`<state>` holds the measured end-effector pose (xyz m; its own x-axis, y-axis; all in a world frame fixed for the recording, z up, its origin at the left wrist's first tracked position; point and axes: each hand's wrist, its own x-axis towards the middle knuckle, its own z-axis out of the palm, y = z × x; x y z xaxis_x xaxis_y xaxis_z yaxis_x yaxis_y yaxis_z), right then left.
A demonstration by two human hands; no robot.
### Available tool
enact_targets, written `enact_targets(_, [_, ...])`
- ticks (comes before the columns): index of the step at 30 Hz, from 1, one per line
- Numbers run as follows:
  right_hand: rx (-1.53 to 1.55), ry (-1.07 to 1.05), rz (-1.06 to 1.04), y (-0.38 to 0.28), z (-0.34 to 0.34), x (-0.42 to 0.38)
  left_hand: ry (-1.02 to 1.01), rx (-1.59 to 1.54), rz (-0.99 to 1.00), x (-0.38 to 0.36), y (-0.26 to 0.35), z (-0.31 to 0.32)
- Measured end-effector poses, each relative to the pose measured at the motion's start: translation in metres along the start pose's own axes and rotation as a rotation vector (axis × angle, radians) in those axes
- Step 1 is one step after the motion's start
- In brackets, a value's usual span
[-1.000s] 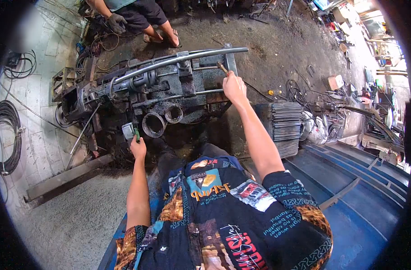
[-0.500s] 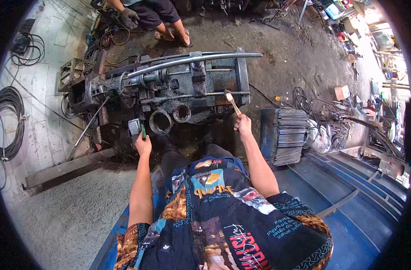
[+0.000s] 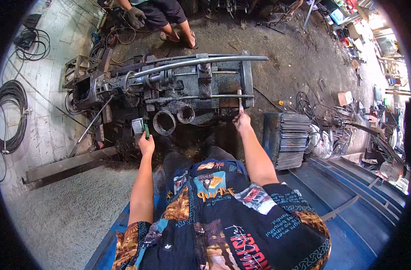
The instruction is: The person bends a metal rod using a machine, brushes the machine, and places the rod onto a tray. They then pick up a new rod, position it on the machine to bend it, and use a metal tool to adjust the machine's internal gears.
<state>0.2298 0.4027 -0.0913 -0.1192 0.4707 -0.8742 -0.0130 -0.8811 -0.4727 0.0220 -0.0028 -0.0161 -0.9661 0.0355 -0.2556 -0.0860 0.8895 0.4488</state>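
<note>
My right hand [image 3: 242, 122] is closed around the handle of a paintbrush [image 3: 240, 102], turned edge-on. The brush's tip reaches over the right end of a greasy metal machine frame [image 3: 247, 74], beside its thin front rod [image 3: 228, 96]. My left hand [image 3: 146, 145] grips a green-handled tool with a silver rectangular head [image 3: 137, 126], low in front of the machine. Two round metal rings [image 3: 164, 123] stick out at the machine's front, just right of that tool. A long bright pipe [image 3: 232, 59] lies across the top of the frame.
Another person [image 3: 180, 29] stands beyond the machine, one gloved hand [image 3: 136, 17] hanging down. A finned motor-like block [image 3: 293, 139] sits to the right, near a blue metal frame [image 3: 336, 211]. Coiled cable [image 3: 9, 117] lies at left. Tools and cables clutter the floor at right.
The brush has swung from leaning left to nearly upright, its tip shifting right along the frame's end. My left hand keeps its tool in about the same place. The view has shifted slightly.
</note>
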Motion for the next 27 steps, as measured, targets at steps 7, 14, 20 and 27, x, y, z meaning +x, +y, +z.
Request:
enact_targets(7, [0.055, 0.189, -0.063, -0.012, 0.033, 0.009, -0.019, 0.000, -0.029, -0.003, 0.006, -0.006])
enact_targets(14, [-0.967, 0.245, -0.942, 0.000, 0.018, -0.047, -0.004, -0.043, -0.046, -0.008, 0.012, -0.008])
enact_targets(20, [-0.847, -0.394, -1.790, -0.102, 0.146, -0.167, 0.019, -0.024, -0.041, -0.009, 0.018, -0.007])
enact_targets(27, [-1.407, -0.306, -1.782, -0.143, 0.243, -0.168, -0.040, 0.024, -0.153, -0.001, 0.023, -0.006])
